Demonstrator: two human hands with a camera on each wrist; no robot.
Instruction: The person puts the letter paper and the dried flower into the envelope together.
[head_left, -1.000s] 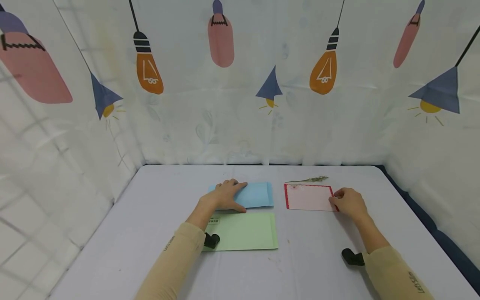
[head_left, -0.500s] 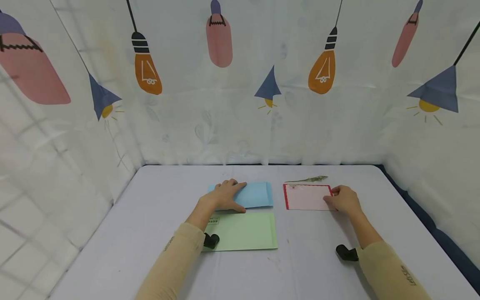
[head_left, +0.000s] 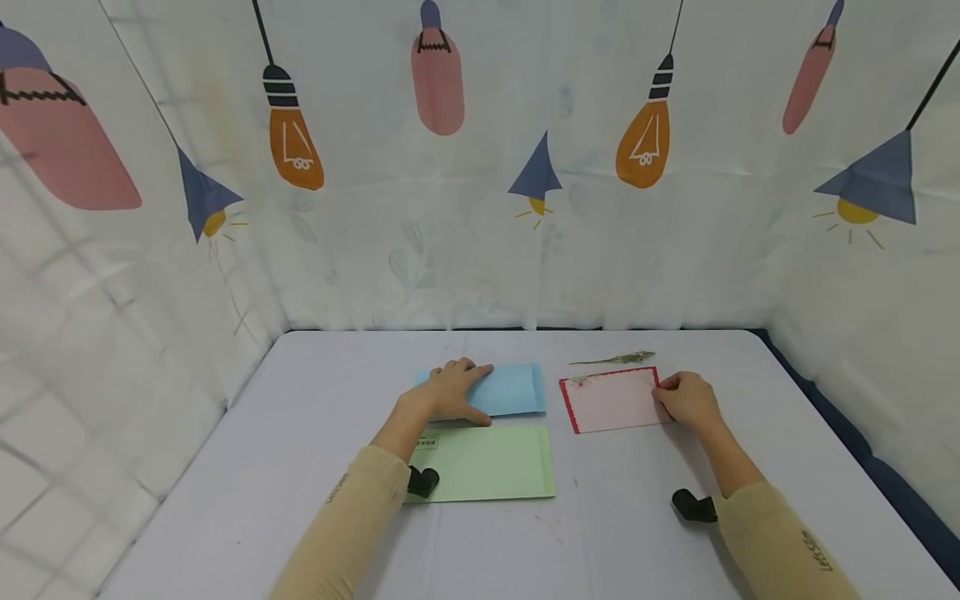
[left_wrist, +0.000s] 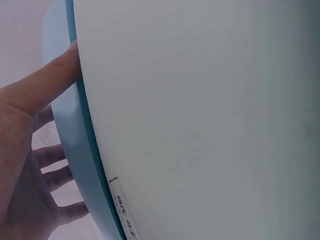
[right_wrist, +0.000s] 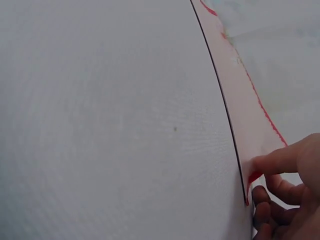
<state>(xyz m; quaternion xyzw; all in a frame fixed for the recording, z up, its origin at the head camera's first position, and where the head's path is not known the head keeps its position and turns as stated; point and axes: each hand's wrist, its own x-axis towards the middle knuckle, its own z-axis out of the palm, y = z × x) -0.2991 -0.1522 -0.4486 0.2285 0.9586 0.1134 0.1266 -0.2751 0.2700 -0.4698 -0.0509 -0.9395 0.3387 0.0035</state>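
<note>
In the head view, a pink card (head_left: pixel 611 402) with a red border lies right of the middle of the table. My right hand (head_left: pixel 687 398) pinches its right edge between thumb and fingers; in the right wrist view, the card (right_wrist: pixel 235 95) bends up slightly at the pinch. A blue envelope (head_left: pixel 516 390) lies to the left, with my left hand (head_left: pixel 453 390) resting spread on it. The left wrist view has the thumb (left_wrist: pixel 57 70) at the envelope's near edge. Closer to me, under the left wrist, sits a light green envelope (head_left: pixel 487 467) with a small printed box.
A thin dried sprig (head_left: pixel 618 358) lies just behind the pink card. Black wrist-worn pieces (head_left: pixel 693 506) stick out from both sleeves. The white table (head_left: pixel 315 400) meets a patterned curtain (head_left: pixel 480 250) at the back and sides.
The right hand has shifted slightly left along the pink card and then turned it, so the card's left end sits nearer to me. The left hand keeps its place on the blue envelope.
</note>
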